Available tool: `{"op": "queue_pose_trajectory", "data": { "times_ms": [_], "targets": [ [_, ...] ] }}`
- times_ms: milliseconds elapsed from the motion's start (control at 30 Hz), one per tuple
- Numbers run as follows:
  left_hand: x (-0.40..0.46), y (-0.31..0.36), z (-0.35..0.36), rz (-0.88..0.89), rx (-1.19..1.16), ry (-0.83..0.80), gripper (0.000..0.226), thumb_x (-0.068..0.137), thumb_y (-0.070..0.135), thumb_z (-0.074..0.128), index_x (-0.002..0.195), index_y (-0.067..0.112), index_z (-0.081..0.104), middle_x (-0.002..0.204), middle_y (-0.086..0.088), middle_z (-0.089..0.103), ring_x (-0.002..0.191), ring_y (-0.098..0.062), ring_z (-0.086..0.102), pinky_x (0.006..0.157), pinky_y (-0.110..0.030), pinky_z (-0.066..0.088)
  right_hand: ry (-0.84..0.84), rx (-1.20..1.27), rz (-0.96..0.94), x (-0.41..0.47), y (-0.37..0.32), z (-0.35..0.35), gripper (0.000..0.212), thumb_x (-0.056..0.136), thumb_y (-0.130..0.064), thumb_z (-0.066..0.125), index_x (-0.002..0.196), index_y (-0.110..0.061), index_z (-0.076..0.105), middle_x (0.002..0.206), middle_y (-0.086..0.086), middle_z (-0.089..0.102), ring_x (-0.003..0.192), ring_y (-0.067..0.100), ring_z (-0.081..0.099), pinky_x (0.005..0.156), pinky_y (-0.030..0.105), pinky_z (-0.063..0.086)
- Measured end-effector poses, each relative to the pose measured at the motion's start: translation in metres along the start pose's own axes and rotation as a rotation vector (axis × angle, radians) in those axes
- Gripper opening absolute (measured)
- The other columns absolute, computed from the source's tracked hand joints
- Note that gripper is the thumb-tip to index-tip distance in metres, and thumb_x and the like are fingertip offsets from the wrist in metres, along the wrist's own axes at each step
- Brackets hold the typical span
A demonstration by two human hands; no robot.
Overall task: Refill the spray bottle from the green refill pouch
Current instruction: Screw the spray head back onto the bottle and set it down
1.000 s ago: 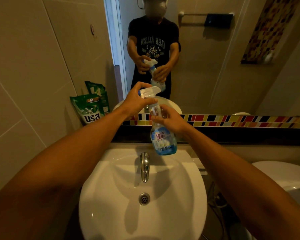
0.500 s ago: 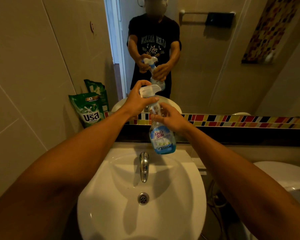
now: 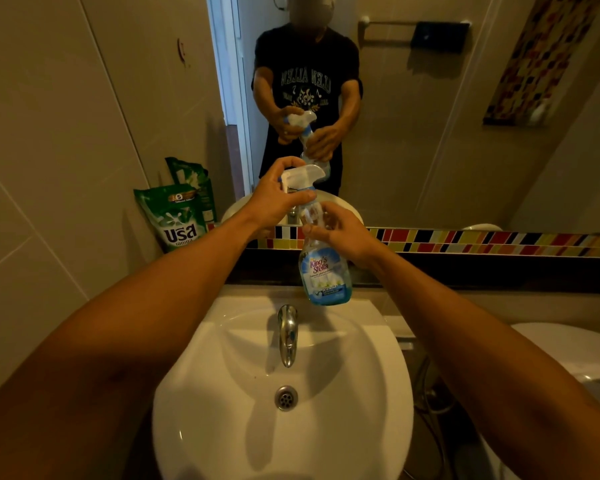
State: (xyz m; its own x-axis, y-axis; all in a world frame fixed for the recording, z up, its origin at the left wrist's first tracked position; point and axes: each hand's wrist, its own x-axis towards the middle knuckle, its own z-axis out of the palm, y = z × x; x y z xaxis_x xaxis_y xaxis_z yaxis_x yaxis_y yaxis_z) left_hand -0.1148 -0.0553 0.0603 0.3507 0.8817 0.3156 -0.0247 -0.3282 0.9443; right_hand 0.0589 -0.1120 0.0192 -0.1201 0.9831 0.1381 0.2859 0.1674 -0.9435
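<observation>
White basin (image 3: 361,427) nearest, tap (image 3: 287,332) at its back edge. Spray bottle (image 3: 324,271) held upright in the air over the rear of the basin. Right hand (image 3: 347,237) clasped round the bottle's neck; left hand (image 3: 274,199) gripping the white trigger head (image 3: 303,174). Green refill pouch (image 3: 177,216) stands against the left wall on the surface, well apart from both hands. Mirror (image 3: 430,133) behind.

A home bathroom: a white ceramic washbasin (image 3: 361,393) with a chrome tap (image 3: 287,332) stands under a wide wall mirror (image 3: 430,133), bordered by a multicoloured mosaic tile strip (image 3: 482,241). Beige wall tiles (image 3: 49,133) and a white toilet (image 3: 565,348) flank it.
</observation>
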Motion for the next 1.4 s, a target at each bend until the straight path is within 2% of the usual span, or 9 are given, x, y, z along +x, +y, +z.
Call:
{"op": "queue_pose_trajectory", "data": {
  "times_ms": [133,367,567,700,833,1033,1233,1300,1400],
  "targets": [
    [0.003,-0.002,-0.003,-0.038,-0.030,-0.035,0.055,0.087,-0.004,0.071,0.132,0.019,0.051,0.125,-0.006,0.054,0.101,-0.018,0.062,0.063,-0.015,0.054,0.002,-0.016,0.002,0.002,0.003,-0.002,0.037,0.095,-0.024,0.074,0.129,-0.019,0.060,0.116,0.007,0.072,0.106,0.026,0.072,0.094,0.049,0.061],
    [0.004,-0.004,0.003,0.075,-0.016,0.054,0.050,0.080,0.007,0.083,0.116,0.025,0.052,0.128,-0.015,0.056,0.109,-0.029,0.063,0.077,-0.029,0.060,0.003,-0.020,-0.024,0.005,0.000,0.001,0.035,0.095,-0.023,0.076,0.127,-0.019,0.062,0.113,0.005,0.074,0.102,0.023,0.074,0.089,0.040,0.062],
    [0.006,-0.002,-0.001,0.018,0.011,0.012,0.055,0.085,0.002,0.076,0.133,0.016,0.051,0.128,-0.011,0.056,0.108,-0.028,0.067,0.075,-0.027,0.060,0.021,-0.039,-0.014,0.007,0.000,-0.004,0.040,0.095,-0.022,0.075,0.131,-0.014,0.060,0.112,0.001,0.073,0.104,0.021,0.072,0.092,0.042,0.061],
    [0.004,0.002,0.002,0.002,0.019,-0.001,0.056,0.087,0.003,0.074,0.134,0.019,0.048,0.128,-0.006,0.054,0.109,-0.025,0.065,0.072,-0.022,0.059,0.019,-0.031,-0.010,0.007,0.002,-0.005,0.042,0.095,-0.023,0.075,0.133,-0.014,0.060,0.116,0.004,0.073,0.107,0.023,0.072,0.094,0.045,0.061],
    [0.002,0.002,0.004,0.055,0.026,0.030,0.053,0.084,0.006,0.079,0.127,0.016,0.050,0.120,-0.001,0.056,0.101,-0.015,0.063,0.072,-0.021,0.057,0.016,-0.063,-0.016,0.007,0.001,-0.004,0.039,0.095,-0.023,0.075,0.131,-0.015,0.061,0.112,0.001,0.073,0.103,0.019,0.072,0.092,0.040,0.061],
    [0.006,-0.001,-0.001,0.003,0.026,0.011,0.054,0.086,-0.001,0.073,0.132,0.016,0.051,0.124,-0.006,0.055,0.104,-0.023,0.064,0.069,-0.020,0.057,0.018,-0.030,-0.006,0.006,0.002,-0.006,0.039,0.095,-0.020,0.075,0.131,-0.012,0.061,0.109,0.000,0.073,0.100,0.017,0.072,0.088,0.036,0.060],
    [0.006,-0.006,0.003,0.058,0.004,0.056,0.052,0.081,0.012,0.083,0.120,0.023,0.050,0.125,-0.013,0.057,0.107,-0.025,0.064,0.075,-0.026,0.059,0.018,-0.052,-0.015,0.006,-0.002,-0.001,0.039,0.096,-0.019,0.074,0.131,-0.012,0.061,0.106,-0.003,0.073,0.091,0.007,0.073,0.076,0.020,0.058],
    [0.007,-0.007,0.002,0.051,0.002,0.059,0.053,0.081,0.007,0.081,0.122,0.021,0.051,0.126,-0.012,0.057,0.109,-0.027,0.064,0.074,-0.025,0.059,0.016,-0.043,-0.013,0.006,-0.002,-0.001,0.040,0.096,-0.019,0.074,0.133,-0.012,0.060,0.109,0.000,0.073,0.094,0.009,0.073,0.078,0.022,0.059],
    [0.009,-0.007,-0.001,-0.001,0.003,0.043,0.054,0.084,-0.002,0.075,0.129,0.016,0.051,0.120,-0.005,0.056,0.105,-0.023,0.064,0.070,-0.020,0.057,0.008,-0.022,0.000,0.006,0.000,-0.002,0.041,0.096,-0.020,0.074,0.133,-0.013,0.059,0.114,0.005,0.073,0.102,0.020,0.073,0.088,0.036,0.061]
  ]
}}
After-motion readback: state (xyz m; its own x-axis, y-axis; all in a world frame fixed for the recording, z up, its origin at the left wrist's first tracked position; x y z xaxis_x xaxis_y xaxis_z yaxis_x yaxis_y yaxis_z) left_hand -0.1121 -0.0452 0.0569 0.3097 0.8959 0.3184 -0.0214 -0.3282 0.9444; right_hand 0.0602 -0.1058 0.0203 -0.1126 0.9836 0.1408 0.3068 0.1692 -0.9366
